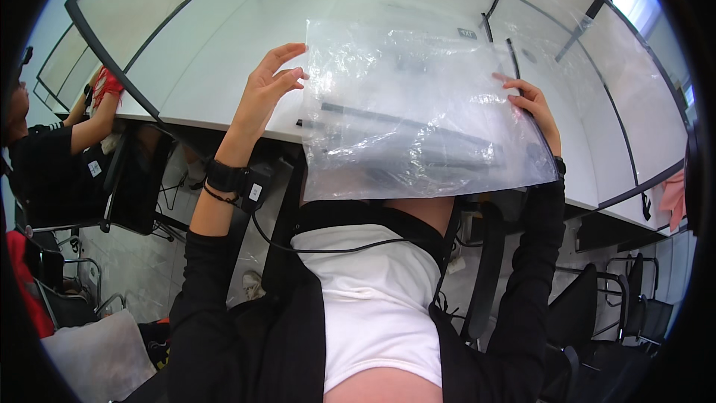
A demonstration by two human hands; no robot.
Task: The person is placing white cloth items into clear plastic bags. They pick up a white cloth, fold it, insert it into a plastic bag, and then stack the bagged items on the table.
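Observation:
A large clear plastic bag (403,84) is spread flat in front of me, its near part reaching past the desk edge over my lap. My left hand (274,75) is at the bag's left edge, index finger and thumb apart; whether the fingertips pinch the film is hidden. On the opposite side, my right hand (531,101) grips the bag's right edge, with one fingertip overlapping the film. Through the plastic, dark strips show blurred. Each wrist wears a black band, and a small black box (257,187) with a cable sits by the left one.
The white desk (201,67) has dark-framed partitions (140,89) around it. Black rods (512,59) stand near the right hand. A co-worker (56,145) sits at left, handling red material (106,87). Black chairs (587,302) are at lower right. A cable (347,249) crosses my waist.

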